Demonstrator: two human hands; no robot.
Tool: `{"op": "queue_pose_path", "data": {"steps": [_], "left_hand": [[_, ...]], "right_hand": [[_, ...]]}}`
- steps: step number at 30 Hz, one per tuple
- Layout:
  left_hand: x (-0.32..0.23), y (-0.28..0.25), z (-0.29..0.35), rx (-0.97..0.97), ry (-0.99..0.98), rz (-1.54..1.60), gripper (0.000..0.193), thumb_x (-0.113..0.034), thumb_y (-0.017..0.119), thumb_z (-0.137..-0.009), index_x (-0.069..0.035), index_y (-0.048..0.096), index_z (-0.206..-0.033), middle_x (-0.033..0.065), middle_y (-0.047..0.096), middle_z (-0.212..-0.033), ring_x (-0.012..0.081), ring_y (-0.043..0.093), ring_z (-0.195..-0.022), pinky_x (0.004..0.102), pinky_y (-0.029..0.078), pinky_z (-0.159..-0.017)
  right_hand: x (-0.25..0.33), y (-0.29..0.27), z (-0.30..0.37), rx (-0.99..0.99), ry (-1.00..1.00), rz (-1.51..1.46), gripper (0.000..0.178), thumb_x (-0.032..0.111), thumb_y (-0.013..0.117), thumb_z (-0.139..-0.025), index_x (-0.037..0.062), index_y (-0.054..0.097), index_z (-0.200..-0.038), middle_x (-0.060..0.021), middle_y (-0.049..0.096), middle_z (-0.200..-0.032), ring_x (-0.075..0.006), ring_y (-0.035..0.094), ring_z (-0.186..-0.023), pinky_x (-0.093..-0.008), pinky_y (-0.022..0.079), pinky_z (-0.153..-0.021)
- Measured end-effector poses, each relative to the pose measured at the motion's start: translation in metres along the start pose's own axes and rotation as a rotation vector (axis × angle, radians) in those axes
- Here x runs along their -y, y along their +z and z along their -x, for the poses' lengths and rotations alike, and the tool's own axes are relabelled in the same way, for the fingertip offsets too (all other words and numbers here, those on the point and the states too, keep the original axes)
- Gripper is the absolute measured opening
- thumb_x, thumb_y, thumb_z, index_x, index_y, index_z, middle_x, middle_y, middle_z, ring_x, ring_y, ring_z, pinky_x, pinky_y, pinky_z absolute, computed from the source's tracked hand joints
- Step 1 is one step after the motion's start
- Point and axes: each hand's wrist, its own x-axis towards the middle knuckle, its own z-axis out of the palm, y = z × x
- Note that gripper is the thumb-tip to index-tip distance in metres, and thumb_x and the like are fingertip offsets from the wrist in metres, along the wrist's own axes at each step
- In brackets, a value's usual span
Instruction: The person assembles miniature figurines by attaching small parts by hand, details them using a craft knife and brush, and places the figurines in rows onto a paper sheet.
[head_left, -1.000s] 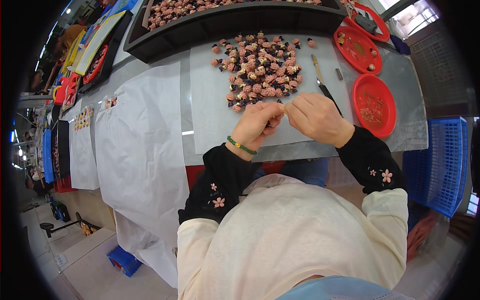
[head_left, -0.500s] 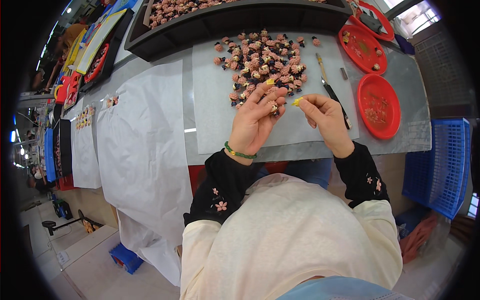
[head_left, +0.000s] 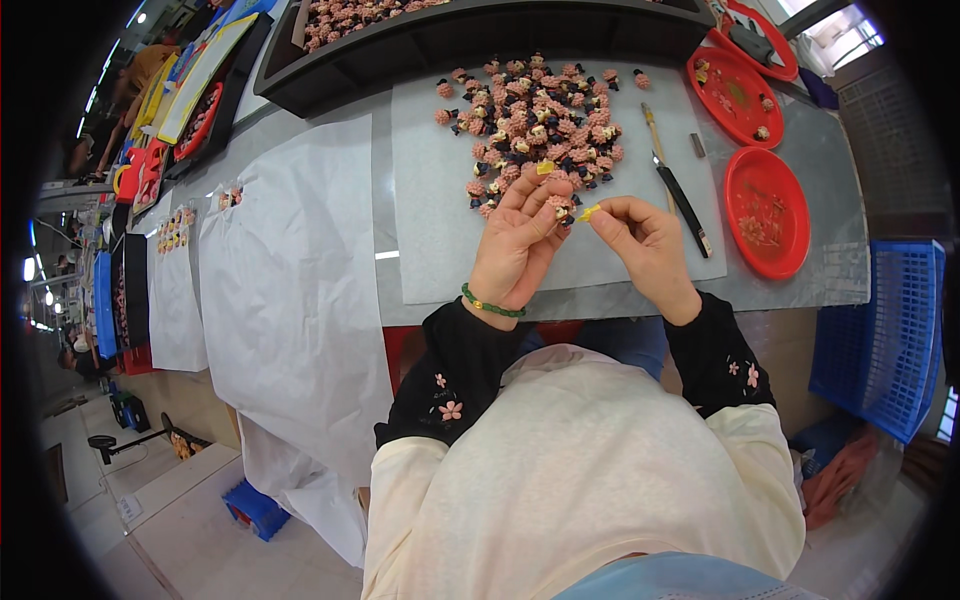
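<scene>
Between thumb and fingers of my left hand (head_left: 517, 238) is a small pink-haired figurine (head_left: 561, 207) with a pale face and dark body. A bit of yellow (head_left: 545, 167) shows at one of that hand's fingertips. My right hand (head_left: 645, 243) pinches a small yellow piece (head_left: 588, 213) beside the figurine; whether the two touch I cannot tell. Beyond my hands, a heap of similar figurines (head_left: 545, 110) lies loose on a white sheet (head_left: 430, 220). To the right of the heap rest a black-handled craft knife (head_left: 683, 208) and a thin light-coloured stick (head_left: 652, 128).
A dark crate (head_left: 480, 45) of figurines spans the far side. Red dishes (head_left: 803, 215) with pinkish scraps stand at the right. White paper (head_left: 290, 230) with several figurines at its far end covers the left. A blue plastic basket (head_left: 880, 340) sits low at the right.
My left fingers have closed in on the figurine and turned it more upright. The right hand has brought the yellow piece nearer to it. The whole view has shifted slightly.
</scene>
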Motion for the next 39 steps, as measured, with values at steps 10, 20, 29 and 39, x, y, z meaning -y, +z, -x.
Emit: {"op": "queue_pose_path", "data": {"steps": [10, 20, 29, 39], "left_hand": [[0.000, 0.002, -0.002, -0.039, -0.001, 0.000, 0.034, 0.002, 0.052, -0.081, -0.006, 0.042, -0.113, 0.0098, 0.052, -0.111, 0.0172, 0.053, -0.096, 0.0281, 0.043, -0.082], [-0.002, 0.005, 0.000, -0.043, -0.005, -0.039, 0.031, 0.002, 0.052, -0.081, -0.005, 0.045, -0.111, 0.0091, 0.053, -0.109, 0.0177, 0.052, -0.099, 0.0276, 0.044, -0.082], [0.002, 0.003, 0.000, -0.067, 0.048, -0.134, 0.032, 0.003, 0.052, -0.081, -0.006, 0.045, -0.110, 0.0092, 0.053, -0.109, 0.0156, 0.054, -0.096, 0.0280, 0.044, -0.084], [0.001, -0.002, 0.005, -0.031, 0.042, -0.188, 0.033, 0.005, 0.051, -0.080, -0.006, 0.043, -0.111, 0.0121, 0.053, -0.108, 0.0176, 0.052, -0.099, 0.0314, 0.044, -0.087]], "right_hand": [[-0.005, -0.005, 0.001, -0.035, -0.048, 0.071, 0.017, 0.012, 0.057, -0.083, -0.0034, 0.058, -0.089, 0.0026, 0.053, -0.073, -0.0018, 0.045, -0.066, -0.0151, 0.035, -0.057], [-0.008, -0.003, 0.003, -0.085, -0.064, 0.071, 0.014, 0.012, 0.060, -0.080, -0.0015, 0.060, -0.085, 0.0030, 0.053, -0.067, -0.0019, 0.043, -0.061, -0.0166, 0.033, -0.052], [-0.012, -0.002, 0.006, -0.082, -0.084, 0.074, 0.014, 0.012, 0.060, -0.080, -0.0014, 0.059, -0.084, 0.0025, 0.053, -0.067, -0.0026, 0.043, -0.061, -0.0171, 0.033, -0.053], [-0.007, -0.007, 0.007, -0.058, -0.137, 0.262, 0.011, 0.008, 0.058, -0.080, -0.0022, 0.058, -0.084, 0.0019, 0.053, -0.071, -0.0031, 0.044, -0.062, -0.0171, 0.035, -0.056]]}}
